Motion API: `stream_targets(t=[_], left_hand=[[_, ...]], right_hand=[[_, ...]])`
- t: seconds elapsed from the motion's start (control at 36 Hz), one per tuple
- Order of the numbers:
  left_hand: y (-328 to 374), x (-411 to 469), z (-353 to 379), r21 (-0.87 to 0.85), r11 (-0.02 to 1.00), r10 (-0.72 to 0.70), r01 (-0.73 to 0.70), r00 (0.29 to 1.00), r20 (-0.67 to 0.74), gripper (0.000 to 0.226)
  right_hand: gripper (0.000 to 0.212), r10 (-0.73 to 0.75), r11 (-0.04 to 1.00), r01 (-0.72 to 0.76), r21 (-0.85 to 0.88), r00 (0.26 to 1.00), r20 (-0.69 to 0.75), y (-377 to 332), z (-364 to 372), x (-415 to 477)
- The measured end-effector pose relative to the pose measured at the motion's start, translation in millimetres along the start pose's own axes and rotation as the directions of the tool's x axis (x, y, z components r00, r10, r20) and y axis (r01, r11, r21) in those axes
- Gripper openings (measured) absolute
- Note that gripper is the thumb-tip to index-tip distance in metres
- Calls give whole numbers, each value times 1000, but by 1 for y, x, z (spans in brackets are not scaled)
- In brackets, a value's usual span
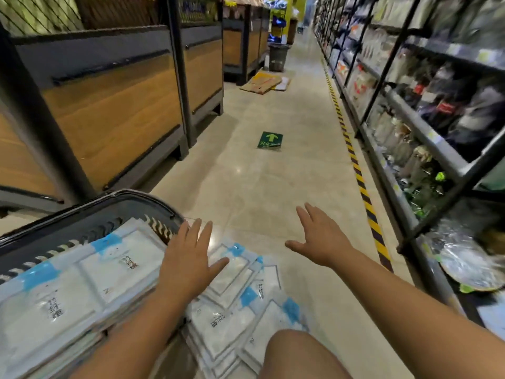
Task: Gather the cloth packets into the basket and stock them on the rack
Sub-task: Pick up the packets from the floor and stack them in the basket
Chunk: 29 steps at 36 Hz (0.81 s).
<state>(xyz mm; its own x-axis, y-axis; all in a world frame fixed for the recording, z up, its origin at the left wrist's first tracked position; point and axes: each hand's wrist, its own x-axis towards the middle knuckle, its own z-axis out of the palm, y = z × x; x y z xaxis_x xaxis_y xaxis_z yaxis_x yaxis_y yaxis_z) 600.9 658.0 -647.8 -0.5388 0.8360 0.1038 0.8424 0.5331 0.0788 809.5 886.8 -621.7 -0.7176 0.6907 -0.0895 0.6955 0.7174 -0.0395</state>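
Observation:
A dark basket (90,214) at the lower left is stacked high with white cloth packets (82,283) marked with blue patches. More of the same packets (237,305) lie in a loose pile on the floor beside it, in front of my knee. My left hand (188,258) hovers flat with spread fingers over the basket's right edge and the floor pile, holding nothing. My right hand (319,236) is spread open above the bare floor to the right of the pile, also holding nothing.
The rack (426,138) with bagged goods runs along the right, bordered by yellow-black floor tape (363,192). Wooden display bins (114,110) line the left. Down the aisle lie a green arrow sign (270,140), flattened cardboard (262,83) and a grey bin (278,57).

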Motion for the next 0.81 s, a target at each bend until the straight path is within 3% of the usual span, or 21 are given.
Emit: stream_targets(t=[0.17, 0.33, 0.61, 0.75, 0.81], left_hand=[[56, 19, 39, 153, 979, 131, -137, 990, 48, 95], [81, 35, 100, 89, 979, 167, -182, 975, 149, 93], [40, 34, 216, 81, 987, 97, -139, 918, 384, 93], [19, 35, 257, 63, 991, 73, -117, 875, 478, 95], [13, 38, 272, 28, 997, 50, -74, 858, 512, 96]], right_hand=[[102, 120, 993, -120, -11, 983, 136, 47, 59, -22], [101, 155, 987, -158, -11, 953, 260, 68, 135, -40], [101, 76, 996, -86, 6, 908, 412, 68, 260, -58], [98, -28, 998, -3, 60, 860, 509, 42, 310, -72], [94, -30, 992, -45, 119, 829, 558, 30, 333, -82]])
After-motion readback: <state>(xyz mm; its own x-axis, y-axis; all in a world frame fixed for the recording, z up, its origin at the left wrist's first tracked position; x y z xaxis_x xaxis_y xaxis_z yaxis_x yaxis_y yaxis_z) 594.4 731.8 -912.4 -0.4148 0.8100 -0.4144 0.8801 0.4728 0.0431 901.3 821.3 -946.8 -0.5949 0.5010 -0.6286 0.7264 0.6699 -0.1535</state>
